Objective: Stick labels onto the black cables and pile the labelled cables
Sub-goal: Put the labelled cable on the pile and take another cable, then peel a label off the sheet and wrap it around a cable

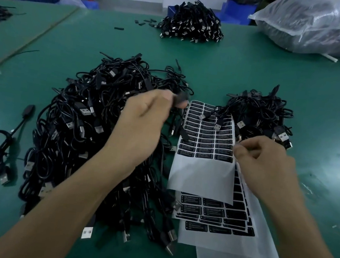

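Black cable [180, 100] light, floppy: left hand [141, 123] fingers pinched on its stiff housing | label [225, 146] thin, tacky: right hand [266, 161] fingers nipped at sheet [202, 172] edge, contents unclear

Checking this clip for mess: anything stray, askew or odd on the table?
Yes. One black cable lies alone left of the big cable heap, and small black pieces are scattered by the far pile. The label sheets lie fanned, not squared up.

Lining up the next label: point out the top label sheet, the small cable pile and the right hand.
top label sheet [202, 172], head view, bare white lower part
small cable pile [260, 112], head view, tangled middle
right hand [268, 163], head view, back of hand
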